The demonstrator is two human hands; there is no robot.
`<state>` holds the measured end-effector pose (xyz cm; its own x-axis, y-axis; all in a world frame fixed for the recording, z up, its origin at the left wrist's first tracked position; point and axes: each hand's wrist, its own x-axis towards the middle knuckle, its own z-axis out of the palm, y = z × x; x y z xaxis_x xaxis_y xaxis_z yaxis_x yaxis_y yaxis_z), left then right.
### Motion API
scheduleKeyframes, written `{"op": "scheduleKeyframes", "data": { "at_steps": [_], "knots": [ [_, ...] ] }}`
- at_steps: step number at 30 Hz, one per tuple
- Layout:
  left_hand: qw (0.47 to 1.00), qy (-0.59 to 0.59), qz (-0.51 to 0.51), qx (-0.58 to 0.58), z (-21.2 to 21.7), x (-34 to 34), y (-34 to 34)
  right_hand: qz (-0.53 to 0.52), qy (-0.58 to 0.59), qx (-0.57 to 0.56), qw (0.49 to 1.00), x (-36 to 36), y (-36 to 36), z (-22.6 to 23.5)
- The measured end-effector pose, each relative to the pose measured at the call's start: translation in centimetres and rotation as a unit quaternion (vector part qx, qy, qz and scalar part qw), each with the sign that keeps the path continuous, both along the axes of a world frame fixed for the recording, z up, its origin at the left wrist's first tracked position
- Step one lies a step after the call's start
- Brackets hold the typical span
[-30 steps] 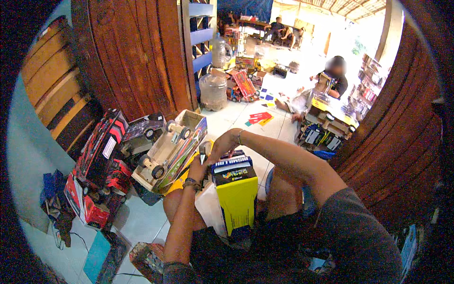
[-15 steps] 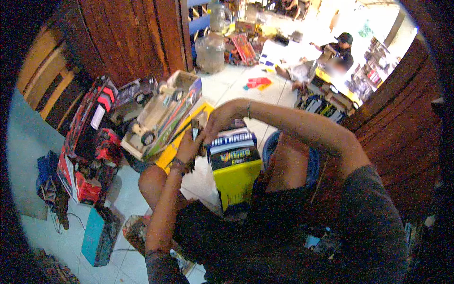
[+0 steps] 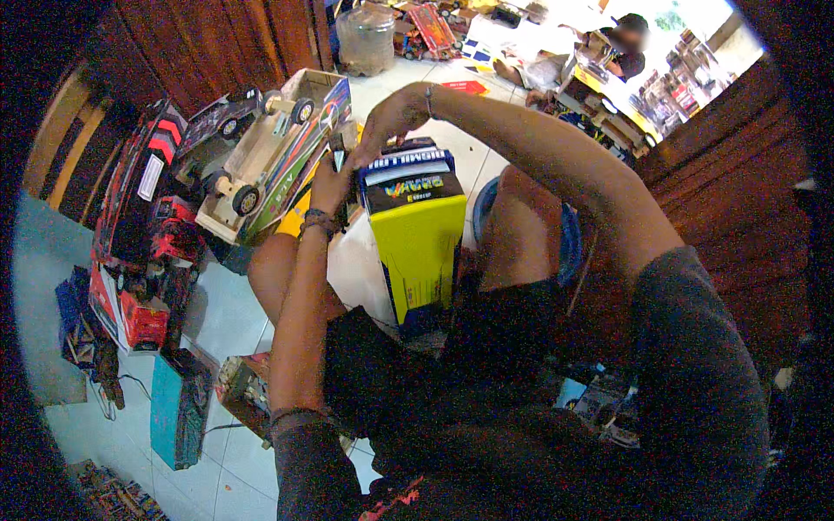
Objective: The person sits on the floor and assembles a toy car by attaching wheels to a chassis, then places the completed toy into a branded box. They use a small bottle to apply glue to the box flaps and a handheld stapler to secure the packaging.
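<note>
A toy truck point(image 3: 417, 243) with a yellow-green body and a dark lettered panel stands between my knees. At its far left corner, my right hand point(image 3: 395, 120) arches over with its fingers bent downward. Just below it, my left hand point(image 3: 330, 184) is closed around something small and dark, close against the fingers of the right. What the two hands grip is mostly hidden by the fingers. A yellow strip point(image 3: 295, 214) shows beyond the left wrist. Beside it, a wooden toy truck point(image 3: 269, 161) lies tipped over, its black wheels showing.
Red-and-black toy vehicles point(image 3: 143, 217) crowd the floor at left, with a turquoise box point(image 3: 172, 412) nearer me. A blue round tub point(image 3: 569, 243) sits by my right knee. Ahead are a clear plastic jug point(image 3: 367, 39), a red sheet point(image 3: 465, 88) and another person point(image 3: 624, 48) among more toy vehicles.
The view has tilted downward, so everything ahead sits higher in the picture. Both hands remain together at the yellow-green truck's far left corner, with little change in their grip.
</note>
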<state>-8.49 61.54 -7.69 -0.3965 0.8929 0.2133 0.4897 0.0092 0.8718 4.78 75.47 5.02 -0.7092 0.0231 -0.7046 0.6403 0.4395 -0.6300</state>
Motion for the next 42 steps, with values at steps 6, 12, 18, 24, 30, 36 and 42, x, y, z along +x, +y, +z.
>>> {"op": "scheduleKeyframes", "data": {
  "at_steps": [6,12,18,24,30,36,42],
  "knots": [
    [0.996,-0.075,0.000,-0.047,-0.5,0.3,0.2,0.000,-0.022,-0.021,1.000,-0.6,1.3,-0.8],
    [0.999,0.003,-0.008,0.048,-1.0,-0.1,1.0,0.016,0.000,-0.012,1.000,-0.6,1.4,-0.6],
    [0.998,-0.055,-0.013,-0.025,-1.3,-0.3,1.3,-0.026,-0.030,-0.007,0.999,-0.6,1.0,-0.1],
    [0.999,-0.038,-0.004,-0.013,-0.9,-0.2,1.3,-0.030,-0.038,0.006,0.999,-0.6,0.6,0.2],
    [0.999,-0.035,-0.004,-0.020,0.3,0.4,0.4,-0.028,-0.024,-0.002,0.999,-0.5,0.4,0.4],
    [1.000,-0.025,-0.005,0.008,0.4,0.5,0.3,-0.036,-0.032,0.010,0.999,-0.5,0.3,0.4],
    [0.996,-0.080,-0.013,-0.021,-0.4,0.3,0.9,-0.034,-0.027,0.013,0.999,-0.5,0.6,0.1]
  ]
}}
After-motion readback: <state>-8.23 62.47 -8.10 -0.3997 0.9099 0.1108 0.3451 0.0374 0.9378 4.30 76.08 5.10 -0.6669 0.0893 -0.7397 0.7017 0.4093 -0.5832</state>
